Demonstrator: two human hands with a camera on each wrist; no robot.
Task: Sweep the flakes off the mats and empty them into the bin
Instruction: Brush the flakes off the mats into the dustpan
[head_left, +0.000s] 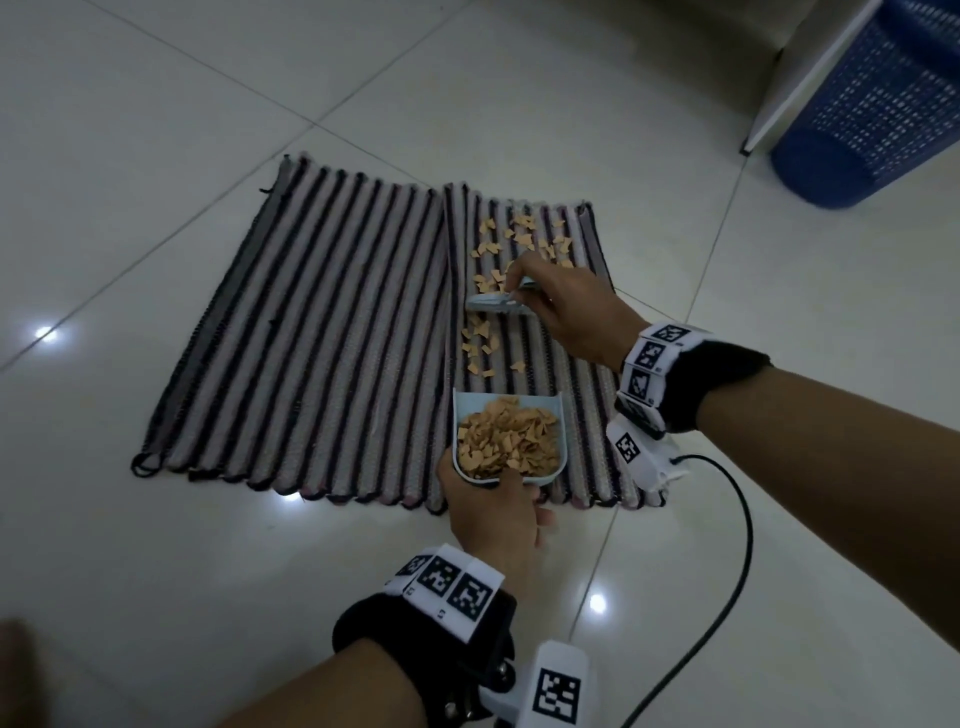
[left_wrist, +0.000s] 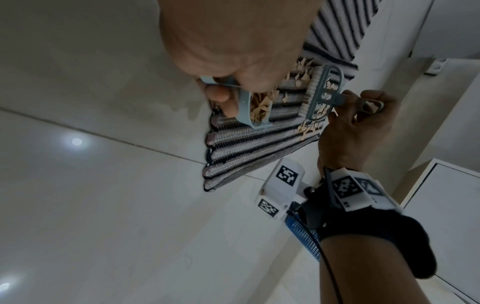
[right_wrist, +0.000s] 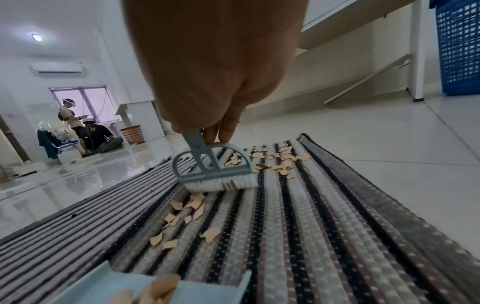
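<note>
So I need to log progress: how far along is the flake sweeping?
Done: left mat looks flake-free, and the dustpan in the left hand is heaped. In hand: right hand works the brush mid right mat. Left: loose flakes either side of the brush, then emptying into the blue bin.

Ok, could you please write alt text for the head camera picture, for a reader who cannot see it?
A person's right hand holds a small brush on a striped mat among loose tan flakes, while the left hand holds a light blue dustpan, already heaped with flakes, at the mat's near edge. A second striped mat lies alongside, and a blue bin stands on the tiled floor beyond.
</note>
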